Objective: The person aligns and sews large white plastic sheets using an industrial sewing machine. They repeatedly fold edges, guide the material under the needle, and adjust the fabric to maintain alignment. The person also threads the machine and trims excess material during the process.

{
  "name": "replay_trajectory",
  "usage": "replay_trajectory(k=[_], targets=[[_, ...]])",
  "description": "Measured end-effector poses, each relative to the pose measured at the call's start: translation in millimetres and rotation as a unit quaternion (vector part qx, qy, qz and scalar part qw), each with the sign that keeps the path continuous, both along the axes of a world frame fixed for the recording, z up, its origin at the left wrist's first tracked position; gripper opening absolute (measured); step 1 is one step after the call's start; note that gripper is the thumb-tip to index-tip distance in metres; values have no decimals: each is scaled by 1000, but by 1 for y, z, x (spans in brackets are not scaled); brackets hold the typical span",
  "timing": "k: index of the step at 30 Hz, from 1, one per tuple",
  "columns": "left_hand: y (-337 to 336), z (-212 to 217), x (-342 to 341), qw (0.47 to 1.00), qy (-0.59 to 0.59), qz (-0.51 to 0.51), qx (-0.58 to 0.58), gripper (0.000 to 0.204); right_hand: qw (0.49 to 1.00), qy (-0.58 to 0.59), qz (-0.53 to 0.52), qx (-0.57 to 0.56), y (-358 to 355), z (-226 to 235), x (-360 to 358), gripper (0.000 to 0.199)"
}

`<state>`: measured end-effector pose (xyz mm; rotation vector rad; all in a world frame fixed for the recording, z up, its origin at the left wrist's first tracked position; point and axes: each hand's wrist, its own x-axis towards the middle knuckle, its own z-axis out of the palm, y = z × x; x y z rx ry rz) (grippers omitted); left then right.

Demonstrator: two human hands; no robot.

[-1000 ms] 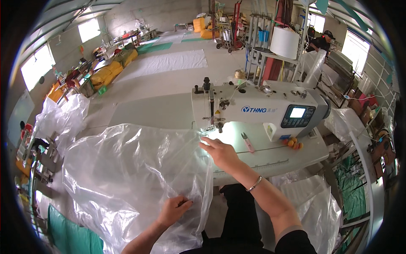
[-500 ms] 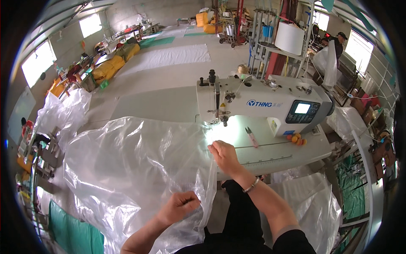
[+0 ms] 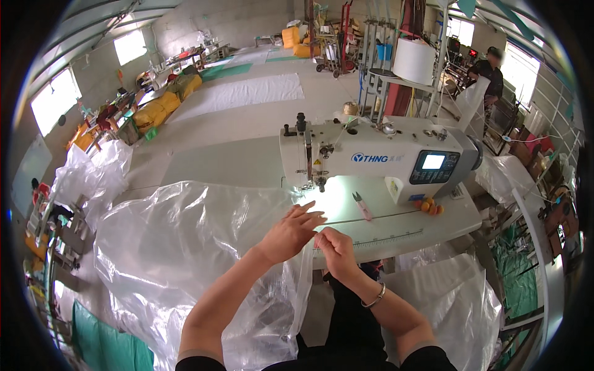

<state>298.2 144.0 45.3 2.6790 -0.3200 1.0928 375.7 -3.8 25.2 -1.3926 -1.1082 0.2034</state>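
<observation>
A large clear plastic sheet (image 3: 179,241) covers the left of the sewing table and hangs over its front edge. My left hand (image 3: 289,234) lies on the sheet just in front of the needle area, fingers stretched out and apart. Close beside it, my right hand (image 3: 337,248) is closed, pinching the sheet's right edge; its fingertips are partly hidden. Behind both hands stands the white sewing machine (image 3: 365,154), its lamp lighting the bed around the needle. Thread snips (image 3: 362,206) with pink handles rest on the table right of the needle.
Small orange-yellow balls (image 3: 429,206) sit under the machine's control panel. More clear plastic (image 3: 445,297) hangs at the right, and another crumpled heap (image 3: 93,173) lies at far left. A white thread cone (image 3: 413,60) stands on a rack behind. A person (image 3: 492,74) is at the back right.
My left hand has moved up and right from the lower part of the sheet, and its fingers have opened. My right hand has come slightly down and right, still closed.
</observation>
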Motion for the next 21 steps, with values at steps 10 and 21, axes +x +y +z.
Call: replay_trajectory(k=[10, 21], targets=[[-9, -18, -15, 978, 122, -84, -148, 9, 984, 152, 31, -84, -52, 1, 3, 23], [-76, -28, -124, 934, 186, -33, -305, 7, 991, 24, 63, -115, -43, -6, 37, 18]])
